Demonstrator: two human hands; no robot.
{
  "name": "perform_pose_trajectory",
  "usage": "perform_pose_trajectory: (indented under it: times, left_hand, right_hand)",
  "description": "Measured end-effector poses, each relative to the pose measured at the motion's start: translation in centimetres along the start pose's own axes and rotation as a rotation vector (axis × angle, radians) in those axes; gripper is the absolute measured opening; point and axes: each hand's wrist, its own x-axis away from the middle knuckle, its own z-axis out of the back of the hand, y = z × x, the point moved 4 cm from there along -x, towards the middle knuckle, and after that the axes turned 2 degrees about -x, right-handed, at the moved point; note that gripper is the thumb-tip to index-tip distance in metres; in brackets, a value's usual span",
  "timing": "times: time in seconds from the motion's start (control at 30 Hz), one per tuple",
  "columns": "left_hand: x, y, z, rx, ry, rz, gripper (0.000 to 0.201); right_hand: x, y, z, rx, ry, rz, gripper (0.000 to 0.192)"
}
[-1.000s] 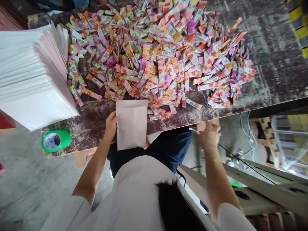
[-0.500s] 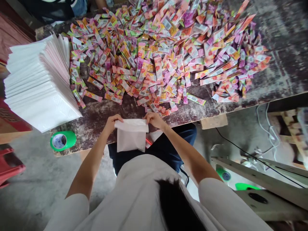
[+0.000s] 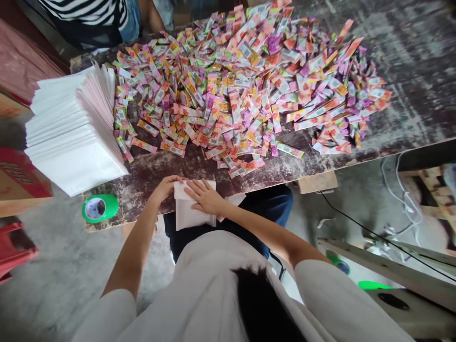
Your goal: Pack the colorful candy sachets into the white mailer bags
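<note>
A small white padded envelope (image 3: 192, 216) lies at the table's front edge, its lower part over my lap, with its top flap folded down. At the upper left corner of the envelope, my left hand (image 3: 166, 188) has its fingers closed on the edge. My right hand (image 3: 205, 196) lies flat across the flap, fingers spread. Just beyond both hands is a wide heap of small colourful stick packets (image 3: 231, 99).
A tall stack of white envelopes (image 3: 71, 128) stands at the table's left. In front of it lies a roll of green tape (image 3: 100, 208). Across the table is a person in a striped top (image 3: 89, 14). A metal frame (image 3: 392, 289) stands at lower right.
My right hand has moved from pinching the upper right corner to lying flat on the flap. The flap now lies folded down. My left hand stays at the left corner. The view has shifted slightly.
</note>
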Motion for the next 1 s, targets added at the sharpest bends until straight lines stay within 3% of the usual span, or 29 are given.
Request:
perform_pose_trajectory:
  times: [0.07,0.2,0.37,0.5,0.63,0.67,0.73,0.83,0.93,1.0]
  left_hand:
    - [1.1,-0.2,0.0,0.067,-0.021,0.045,0.037]
    - [2.6,-0.9,-0.3,-0.054,0.166,0.067,0.057]
    - [2.2,-2.7,-1.0,-0.139,0.237,0.076,0.048]
    - [2.2,-3.5,-1.1,-0.081,0.297,0.014,0.042]
    - [3.0,-2.7,-2.6,0.015,0.197,-0.063,0.041]
    - [3.1,-2.3,-3.0,0.062,0.160,-0.097,0.040]
    - [2.9,-1.7,-3.2,0.127,0.113,-0.125,0.040]
    - [2.6,-0.9,-1.6,0.186,0.190,-0.136,0.048]
    - [3.0,-0.8,1.1,0.232,0.337,-0.129,0.058]
    - [3.5,-1.2,2.4,0.261,0.402,-0.121,0.060]
  right_hand:
    - [0.9,0.1,-1.4,0.024,0.010,0.003,0.078]
    - [2.5,1.9,-1.9,0.029,-0.004,0.057,0.079]
    - [5.8,4.1,-2.9,0.007,-0.017,-0.088,0.084]
    - [7.8,4.9,-2.5,-0.126,0.051,-0.210,0.070]
    - [5.8,6.8,1.1,-0.405,0.263,-0.428,0.059]
    - [4.8,7.2,2.0,-0.501,0.233,-0.469,0.053]
    - [3.0,7.4,3.9,-0.691,0.053,-0.497,0.034]
    - [1.3,7.2,7.7,-0.860,-0.182,-0.459,0.026]
    - [-0.6,8.0,14.2,-0.871,-0.179,-0.415,0.024]
    - [-3.3,9.8,20.8,-0.793,-0.044,-0.409,0.023]
